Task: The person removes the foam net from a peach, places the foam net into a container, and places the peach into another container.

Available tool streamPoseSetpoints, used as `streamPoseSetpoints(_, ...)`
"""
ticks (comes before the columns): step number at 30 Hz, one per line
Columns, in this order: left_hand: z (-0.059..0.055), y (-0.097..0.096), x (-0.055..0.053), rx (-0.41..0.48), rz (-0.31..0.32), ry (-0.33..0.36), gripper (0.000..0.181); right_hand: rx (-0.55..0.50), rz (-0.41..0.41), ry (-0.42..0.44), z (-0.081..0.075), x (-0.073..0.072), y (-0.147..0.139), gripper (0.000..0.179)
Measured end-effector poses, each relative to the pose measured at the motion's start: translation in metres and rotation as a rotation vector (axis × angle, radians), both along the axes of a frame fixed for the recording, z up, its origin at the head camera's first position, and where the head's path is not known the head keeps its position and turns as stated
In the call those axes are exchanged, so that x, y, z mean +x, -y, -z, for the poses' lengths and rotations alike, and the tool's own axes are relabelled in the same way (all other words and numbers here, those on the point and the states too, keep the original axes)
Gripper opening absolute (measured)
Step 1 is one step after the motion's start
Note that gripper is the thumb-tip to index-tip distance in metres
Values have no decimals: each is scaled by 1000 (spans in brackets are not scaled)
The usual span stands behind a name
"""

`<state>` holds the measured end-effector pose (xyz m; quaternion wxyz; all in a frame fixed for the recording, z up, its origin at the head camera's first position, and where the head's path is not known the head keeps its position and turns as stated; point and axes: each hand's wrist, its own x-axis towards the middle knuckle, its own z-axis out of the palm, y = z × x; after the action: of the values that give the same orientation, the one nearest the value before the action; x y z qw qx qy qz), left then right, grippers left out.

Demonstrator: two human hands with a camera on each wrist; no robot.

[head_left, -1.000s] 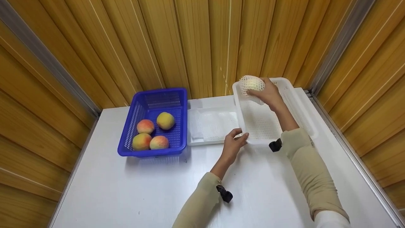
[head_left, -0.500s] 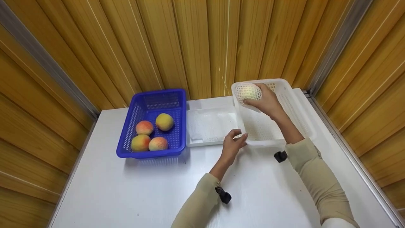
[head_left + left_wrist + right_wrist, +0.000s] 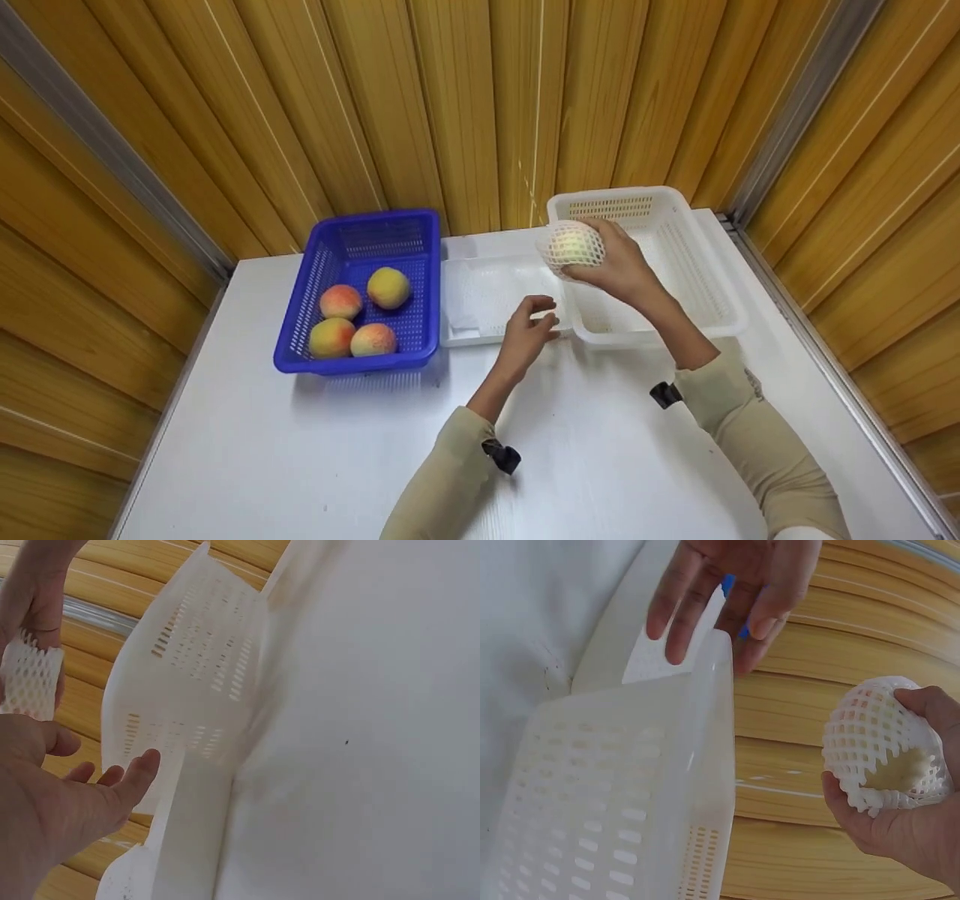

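My right hand grips a peach wrapped in a white foam net, above the left rim of the white basket. In the right wrist view bare peach skin shows through an opening in the foam net. My left hand holds nothing; its fingers are relaxed and parted over the front right of a shallow white tray, below and left of the wrapped peach. Seen from the left wrist, that hand is near the white basket's wall, apart from the foam net.
A blue basket stands left of the tray, with several unwrapped peaches in it, among them a yellow one and a red one. White, net-textured material lies in the tray. Wood-patterned walls border the white table.
My right hand has brought the wrapped peach left and toward me, from over the white basket to its left rim. My left hand has come off the basket's corner and moved slightly left.
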<state>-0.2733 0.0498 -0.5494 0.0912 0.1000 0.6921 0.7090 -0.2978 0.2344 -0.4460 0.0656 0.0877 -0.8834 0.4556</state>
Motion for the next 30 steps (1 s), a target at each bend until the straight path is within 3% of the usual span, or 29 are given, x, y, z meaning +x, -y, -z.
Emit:
streamPoseSetpoints(6, -15, 38, -3, -28, -115, -122, 31, 18, -80, -11, 4, 13, 24, 85)
streamPoseSetpoints(13, -21, 76, 3, -29, -205, -193, 27, 90, -167, -93, 17, 33, 48, 84)
streamPoseSetpoints(19, -17, 96, 15, -128, -182, -230, 27, 89, -235, -141, 34, 45, 60, 80)
streamPoseSetpoints(25, -13, 112, 35, -231, -127, -251, 29, 90, -289, -96, 52, 54, 69, 80)
streamPoseSetpoints(30, -6, 123, 55, -342, -72, -261, 31, 81, -361, -59, 79, 63, 76, 79)
